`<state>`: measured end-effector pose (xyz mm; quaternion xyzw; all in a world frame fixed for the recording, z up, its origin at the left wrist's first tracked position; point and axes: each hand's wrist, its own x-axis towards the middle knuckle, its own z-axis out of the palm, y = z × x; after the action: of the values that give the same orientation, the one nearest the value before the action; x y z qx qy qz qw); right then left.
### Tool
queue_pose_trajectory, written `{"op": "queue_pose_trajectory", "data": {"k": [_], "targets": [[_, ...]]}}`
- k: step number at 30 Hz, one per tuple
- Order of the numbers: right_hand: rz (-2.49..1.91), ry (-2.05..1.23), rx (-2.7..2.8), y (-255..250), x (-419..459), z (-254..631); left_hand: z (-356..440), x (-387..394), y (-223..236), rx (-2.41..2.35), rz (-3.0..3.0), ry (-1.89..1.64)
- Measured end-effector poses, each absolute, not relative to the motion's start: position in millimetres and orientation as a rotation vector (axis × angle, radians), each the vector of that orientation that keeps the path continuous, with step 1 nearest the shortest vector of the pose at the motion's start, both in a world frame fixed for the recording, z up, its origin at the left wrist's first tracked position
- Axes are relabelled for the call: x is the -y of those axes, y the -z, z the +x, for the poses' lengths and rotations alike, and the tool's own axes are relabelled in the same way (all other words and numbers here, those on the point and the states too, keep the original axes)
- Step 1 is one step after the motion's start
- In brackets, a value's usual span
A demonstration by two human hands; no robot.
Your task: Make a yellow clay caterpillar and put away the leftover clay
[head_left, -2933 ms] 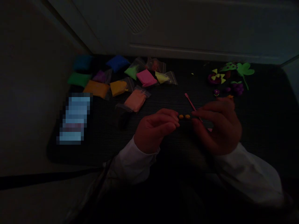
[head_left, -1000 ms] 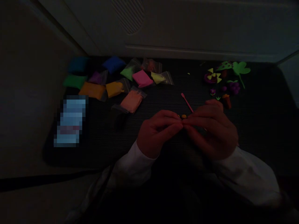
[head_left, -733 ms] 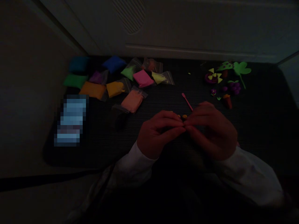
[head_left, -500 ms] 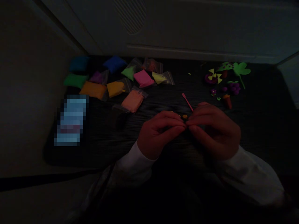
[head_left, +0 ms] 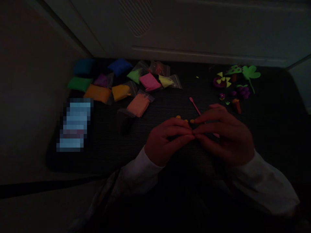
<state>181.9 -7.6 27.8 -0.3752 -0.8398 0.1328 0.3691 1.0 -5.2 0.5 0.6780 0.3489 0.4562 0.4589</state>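
Left hand [head_left: 164, 140], right hand [head_left: 232, 139]: tips touch, can't tell if pinching | balls [head_left: 192, 121] just past: maybe light, squishy; hold sides

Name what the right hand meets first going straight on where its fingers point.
Most likely the left hand: its fingertips lie directly ahead, seemingly touching, though any gap is too dark to judge.

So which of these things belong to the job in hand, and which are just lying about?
Probably part of it:
left hand and right hand, meeting; anything between them is too dark to tell
small yellow-orange pieces beside them
pink stick

Seemingly just lying about:
coloured packets
pixelated screen
green flower shape
purple cluster
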Motion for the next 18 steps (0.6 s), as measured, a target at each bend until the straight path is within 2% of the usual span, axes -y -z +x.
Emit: {"op": "queue_pose_trajectory", "data": {"k": [8,18], "targets": [[-0.918,-0.258,2.192,-26,7,177,1,5,-1,-0.847,1.629,-1.081],[-1.016,-0.383,2.119,-26,13,171,1,3,0,-0.829,1.499,-1.095]]}}
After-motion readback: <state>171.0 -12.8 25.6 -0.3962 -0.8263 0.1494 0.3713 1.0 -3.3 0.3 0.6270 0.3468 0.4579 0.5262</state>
